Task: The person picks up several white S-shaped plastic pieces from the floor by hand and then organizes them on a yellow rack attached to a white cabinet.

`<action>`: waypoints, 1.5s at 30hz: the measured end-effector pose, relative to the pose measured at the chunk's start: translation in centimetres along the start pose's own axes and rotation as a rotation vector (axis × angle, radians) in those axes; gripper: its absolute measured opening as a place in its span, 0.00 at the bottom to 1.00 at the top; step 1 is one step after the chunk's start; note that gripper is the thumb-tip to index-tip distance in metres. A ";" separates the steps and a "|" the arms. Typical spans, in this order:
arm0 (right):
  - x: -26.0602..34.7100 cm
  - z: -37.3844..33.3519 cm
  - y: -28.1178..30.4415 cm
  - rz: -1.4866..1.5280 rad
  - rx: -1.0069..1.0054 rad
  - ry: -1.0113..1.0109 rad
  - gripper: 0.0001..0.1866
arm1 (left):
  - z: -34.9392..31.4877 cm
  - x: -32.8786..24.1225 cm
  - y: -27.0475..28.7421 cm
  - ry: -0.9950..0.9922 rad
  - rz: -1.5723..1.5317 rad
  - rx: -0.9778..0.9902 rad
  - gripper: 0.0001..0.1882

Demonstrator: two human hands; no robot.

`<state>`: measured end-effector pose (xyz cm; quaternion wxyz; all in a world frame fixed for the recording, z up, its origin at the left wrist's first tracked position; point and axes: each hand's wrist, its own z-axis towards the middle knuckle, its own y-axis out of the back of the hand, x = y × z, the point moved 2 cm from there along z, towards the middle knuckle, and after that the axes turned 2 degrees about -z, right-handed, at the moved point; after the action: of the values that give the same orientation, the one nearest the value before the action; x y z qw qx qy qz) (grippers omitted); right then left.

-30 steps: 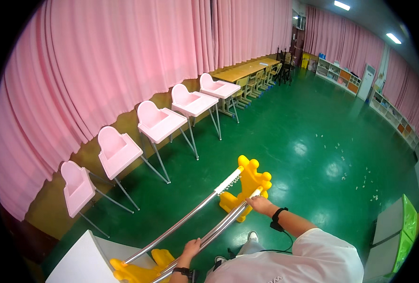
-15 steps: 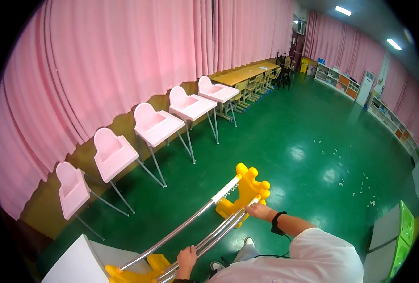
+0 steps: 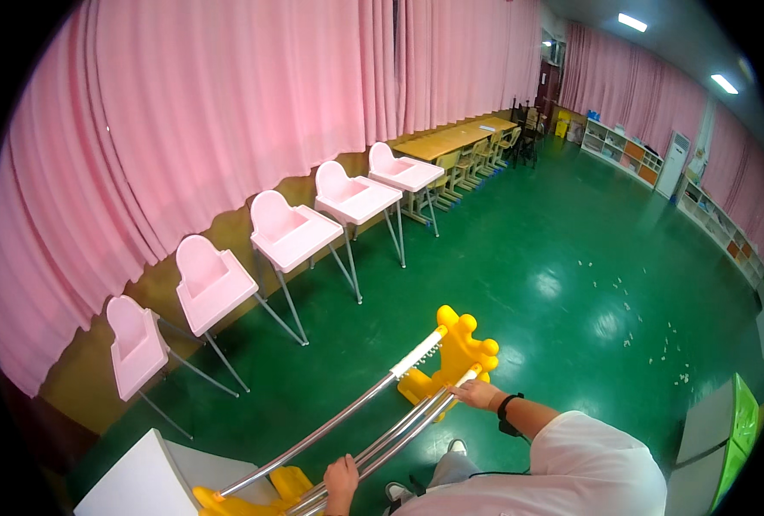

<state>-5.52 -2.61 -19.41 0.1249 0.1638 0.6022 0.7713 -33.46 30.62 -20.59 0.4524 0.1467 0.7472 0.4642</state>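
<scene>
I carry a yellow high chair (image 3: pixel 455 361) tipped on its side, its long metal legs (image 3: pixel 348 434) running from lower left to the yellow seat at centre. My right hand (image 3: pixel 477 394), with a black wristband, grips the legs close to the yellow seat. My left hand (image 3: pixel 341 476) is closed around the legs lower down, near the picture's bottom edge. A second yellow part (image 3: pixel 227 501) shows at the legs' lower end.
A row of several pink high chairs (image 3: pixel 292 236) stands along the pink curtain (image 3: pixel 227 112). Wooden tables with chairs (image 3: pixel 455 142) are at the far end. Shelves (image 3: pixel 631 155) line the right wall. A white box (image 3: pixel 137 482) sits lower left, a green-edged cabinet (image 3: pixel 730 434) lower right. Bits litter the green floor (image 3: pixel 649 335).
The view has shifted: the pink chairs now sit a little lower and nearer. The yellow chair has dropped slightly in the picture, both hands keeping their grip on its legs.
</scene>
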 end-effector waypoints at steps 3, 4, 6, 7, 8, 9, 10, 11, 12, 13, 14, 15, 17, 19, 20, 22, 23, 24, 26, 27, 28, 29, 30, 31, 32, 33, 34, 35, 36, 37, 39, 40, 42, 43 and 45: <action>0.2 0.5 0.5 0.017 0.043 0.010 0.17 | -0.2 0.2 0.2 0.009 -0.020 -0.017 0.25; 0.3 0.6 0.8 0.018 0.070 0.004 0.17 | -0.4 0.2 0.0 0.012 -0.023 -0.017 0.25; 0.7 0.3 0.9 0.016 0.060 -0.011 0.18 | -0.3 0.3 -0.1 -0.009 -0.027 -0.004 0.25; 0.4 0.1 0.6 0.015 0.057 -0.027 0.19 | -0.1 0.4 -0.4 0.033 0.002 -0.015 0.26; 0.7 -0.2 0.4 -0.015 0.052 -0.007 0.22 | -0.3 0.9 -1.0 0.034 0.018 -0.012 0.25; 0.8 -0.5 0.3 0.003 0.055 -0.006 0.22 | -0.2 1.4 -1.4 0.036 0.033 -0.010 0.24; 0.4 -0.1 0.3 0.004 0.029 0.013 0.22 | 0.8 1.9 -1.7 0.037 0.038 -0.019 0.24; 0.5 -0.1 0.3 0.018 0.016 0.033 0.22 | 1.1 2.9 -2.4 0.012 -0.124 -0.010 0.23; -0.1 -0.7 0.2 -0.005 0.064 0.018 0.21 | 0.3 2.5 -2.0 -0.015 -0.291 0.000 0.23; -0.8 -1.1 0.2 -0.027 0.113 0.007 0.21 | 0.5 1.8 -1.5 -0.106 -0.451 -0.011 0.22; 0.5 -0.4 1.7 0.038 0.058 -0.011 0.21 | -0.6 2.5 -0.6 0.006 -0.599 -0.064 0.22; 0.6 -0.6 1.9 0.052 0.058 0.014 0.21 | -0.9 2.4 -0.2 0.092 -0.759 -0.113 0.22; -0.3 -1.3 1.8 -0.015 0.089 -0.064 0.21 | -3.0 3.7 2.4 0.188 -0.957 -0.261 0.21; 0.8 0.9 0.7 0.080 0.103 0.052 0.19 | -7.8 12.5 4.8 0.070 -0.644 -0.595 0.22; -0.9 0.0 -0.2 -0.011 0.120 0.014 0.19 | -10.3 9.2 7.7 0.186 -0.884 -0.682 0.24; -1.4 -0.2 -1.7 -0.067 0.100 0.044 0.19 | -17.4 10.3 12.6 0.258 -0.971 -0.978 0.23; -0.3 1.0 -2.6 -0.040 0.063 0.094 0.20 | -21.9 15.5 13.5 0.262 -1.050 -1.163 0.20; 1.3 0.1 -2.3 0.055 -0.020 0.062 0.21 | -25.9 14.9 15.7 0.332 -0.823 -1.220 0.16; 2.0 0.0 -1.7 0.155 -0.123 0.069 0.25 | -33.0 19.9 15.4 0.407 -0.724 -1.461 0.13; 0.6 -1.1 -2.9 0.166 -0.144 0.066 0.27 | -36.6 21.2 15.6 0.730 -0.249 -1.470 0.11; -4.5 -2.4 -4.4 0.333 -0.263 0.051 0.29 | -38.1 21.6 15.0 0.972 -0.071 -1.331 0.11; -4.5 -4.3 -5.3 0.390 -0.265 -0.061 0.31 | -41.5 20.8 15.0 0.998 0.152 -1.271 0.13; -3.9 -6.0 -6.1 0.457 -0.271 -0.166 0.32 | -45.3 20.6 15.0 1.143 0.200 -1.179 0.16; -1.7 -8.1 -5.1 0.372 -0.190 -0.325 0.34 | -51.1 19.2 14.7 1.330 0.240 -1.059 0.19; -0.7 -9.0 -4.3 0.438 -0.222 -0.343 0.32 | -55.1 19.0 14.7 1.447 0.244 -1.005 0.20; -0.6 -10.3 -3.9 0.494 -0.256 -0.377 0.31 | -58.3 18.9 14.4 1.550 0.241 -0.939 0.21; -1.0 -11.6 -3.1 0.482 -0.234 -0.377 0.31 | -59.7 19.4 14.0 1.612 0.183 -0.814 0.25; -2.1 -11.7 -2.4 0.471 -0.219 -0.513 0.29 | -60.6 19.5 13.1 1.626 0.177 -0.800 0.25; -2.7 -12.5 -2.3 0.470 -0.211 -0.656 0.27 | -61.9 20.2 12.6 1.616 0.147 -0.735 0.29; -2.9 -13.5 -2.1 0.471 -0.202 -0.659 0.27 | -63.1 21.1 12.3 1.605 0.118 -0.666 0.32; -3.4 -14.9 -2.2 0.647 -0.310 -0.744 0.24 | -64.5 24.0 11.5 1.569 0.102 -0.625 0.41; -4.2 -15.4 -2.4 0.573 -0.371 -0.780 0.24 | -63.9 25.3 11.8 1.507 0.120 -0.607 0.43; -1.9 -16.1 -2.0 0.598 -0.353 -0.812 0.23 | -64.7 27.9 12.5 1.404 0.172 -0.586 0.45; -0.3 -16.4 -2.1 0.617 -0.335 -0.837 0.23 | -65.9 29.0 12.6 1.346 0.225 -0.563 0.43; -5.1 -18.6 -2.8 0.792 -0.521 -0.810 0.22 | -59.6 33.0 13.2 1.130 0.256 -0.510 0.35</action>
<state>-8.37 -20.38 -26.74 0.0838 0.6184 0.1927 0.7572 -102.57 25.24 -17.98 -0.0505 -0.1453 0.7134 0.6837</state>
